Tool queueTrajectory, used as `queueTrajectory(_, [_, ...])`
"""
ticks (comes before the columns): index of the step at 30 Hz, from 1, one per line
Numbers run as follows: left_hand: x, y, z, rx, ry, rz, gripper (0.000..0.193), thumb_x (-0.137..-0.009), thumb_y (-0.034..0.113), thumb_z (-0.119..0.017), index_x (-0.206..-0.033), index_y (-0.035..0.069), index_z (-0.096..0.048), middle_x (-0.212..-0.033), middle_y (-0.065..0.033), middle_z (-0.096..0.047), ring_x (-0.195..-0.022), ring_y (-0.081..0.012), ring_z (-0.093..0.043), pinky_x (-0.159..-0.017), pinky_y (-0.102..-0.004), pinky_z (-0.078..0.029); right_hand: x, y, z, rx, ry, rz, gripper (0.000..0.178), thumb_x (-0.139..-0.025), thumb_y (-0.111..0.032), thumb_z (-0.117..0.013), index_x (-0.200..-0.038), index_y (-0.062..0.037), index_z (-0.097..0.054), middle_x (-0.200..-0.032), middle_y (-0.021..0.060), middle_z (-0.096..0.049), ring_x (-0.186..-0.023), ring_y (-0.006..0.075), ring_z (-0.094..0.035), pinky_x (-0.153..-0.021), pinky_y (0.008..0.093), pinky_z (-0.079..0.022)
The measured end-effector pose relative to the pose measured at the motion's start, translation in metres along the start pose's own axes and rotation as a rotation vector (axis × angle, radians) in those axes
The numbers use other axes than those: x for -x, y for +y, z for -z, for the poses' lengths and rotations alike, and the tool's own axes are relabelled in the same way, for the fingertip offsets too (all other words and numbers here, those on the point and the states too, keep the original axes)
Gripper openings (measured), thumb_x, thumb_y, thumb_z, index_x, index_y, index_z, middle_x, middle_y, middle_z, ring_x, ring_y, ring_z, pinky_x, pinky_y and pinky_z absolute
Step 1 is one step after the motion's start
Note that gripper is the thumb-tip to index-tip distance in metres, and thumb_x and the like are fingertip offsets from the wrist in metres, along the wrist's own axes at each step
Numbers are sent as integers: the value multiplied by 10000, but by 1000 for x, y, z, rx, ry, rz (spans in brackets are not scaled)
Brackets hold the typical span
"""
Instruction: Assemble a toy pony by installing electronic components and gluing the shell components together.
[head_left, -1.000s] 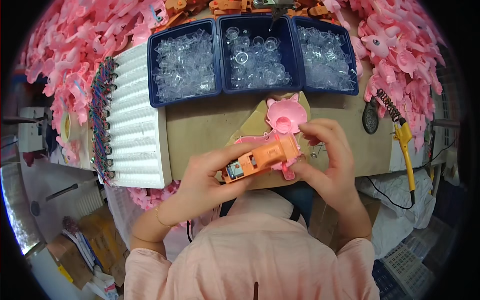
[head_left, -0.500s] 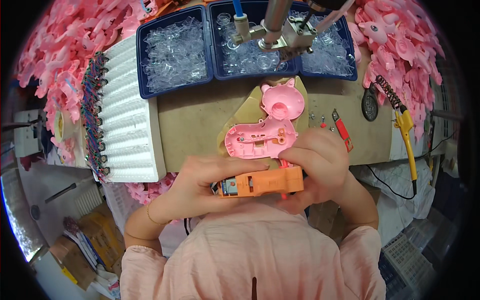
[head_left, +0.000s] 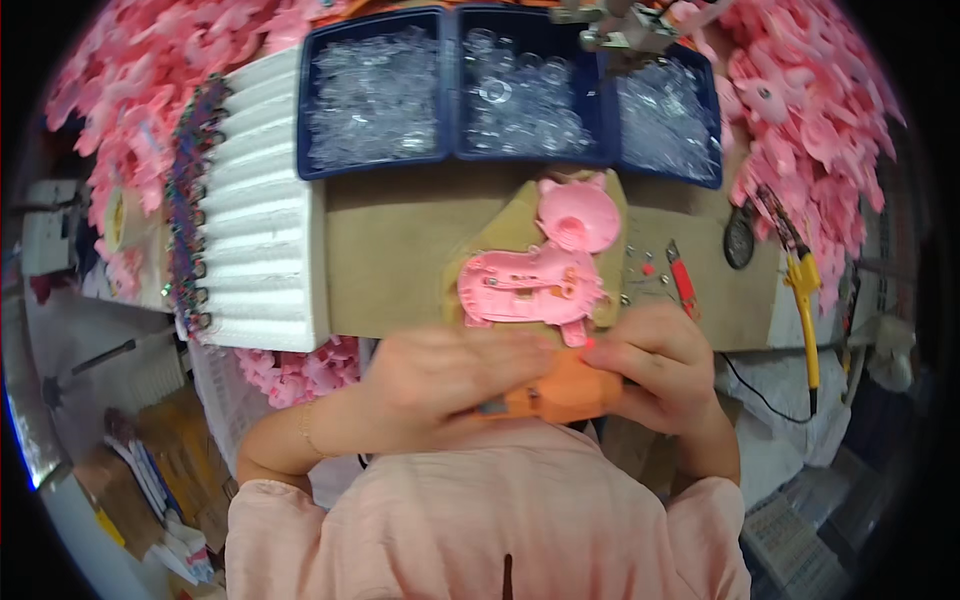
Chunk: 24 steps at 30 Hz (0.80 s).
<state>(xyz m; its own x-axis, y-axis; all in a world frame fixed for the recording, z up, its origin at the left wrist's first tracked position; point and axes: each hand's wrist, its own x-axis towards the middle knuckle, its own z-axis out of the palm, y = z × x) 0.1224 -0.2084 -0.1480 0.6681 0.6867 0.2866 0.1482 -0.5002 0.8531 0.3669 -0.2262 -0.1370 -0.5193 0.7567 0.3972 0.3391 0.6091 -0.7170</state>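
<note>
Close to my body, both hands hold an orange plastic housing (head_left: pixel 577 385) at the near edge of the table. My left hand (head_left: pixel 425 375), blurred by motion, is closed around its left end, where a small greyish part shows. At the other end, my right hand (head_left: pixel 660 365) grips the housing, its thumb and fingers by a small red piece (head_left: pixel 588 344). Just beyond my hands lies an open pink toy shell (head_left: pixel 530 285) on a tan fixture (head_left: pixel 505 222). It has a round cupped section with ear-like points (head_left: pixel 580 217) at the far end.
Blue bins (head_left: pixel 452 150) of clear plastic parts stand at the back. A white ribbed foam tray (head_left: pixel 262 215) with wired components lies left. Red-handled cutters (head_left: pixel 682 283), small screws and a yellow soldering iron (head_left: pixel 803 290) lie right. Pink parts (head_left: pixel 810 100) are heaped on both sides.
My view has shifted, and the overhead metal tool shows less. The orange housing sits slightly farther right in the picture. My left hand now covers more of its left end.
</note>
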Motion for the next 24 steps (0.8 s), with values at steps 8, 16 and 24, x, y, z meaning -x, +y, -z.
queueTrajectory(8, [-12, -42, -68, -331, 328, 109, 531, -749, 254, -665, -1201, 36, -493, -1070, -109, -588, -1088, -270, -508, -975, -424, -343, 5, 51, 5, 103, -99, -397, 409, -737, -244, -614, -1067, -5, -579, -1020, 123, -564, -986, 291, -506, -865, 372, -393])
queueTrajectory(16, [15, -34, 24, -116, 248, 448, 340, -800, 213, -608, -1098, 53, -573, -969, -128, -620, -904, -261, -603, -804, -359, -469, 1, 28, -6, 303, 43, -410, 441, -707, -28, -556, -1140, 30, -497, -1128, 162, -525, -1062, 324, -462, -916, 390, -350])
queueTrajectory(24, [93, -94, 221, -994, 805, 695, 170, -788, 194, -617, -859, 41, -641, -820, -135, -619, -785, -302, -586, -686, -387, -458, 19, 9, -11, 47, 202, -536, 159, -783, 12, -496, -931, 47, -544, -900, 134, -550, -885, 246, -504, -849, 335, -374])
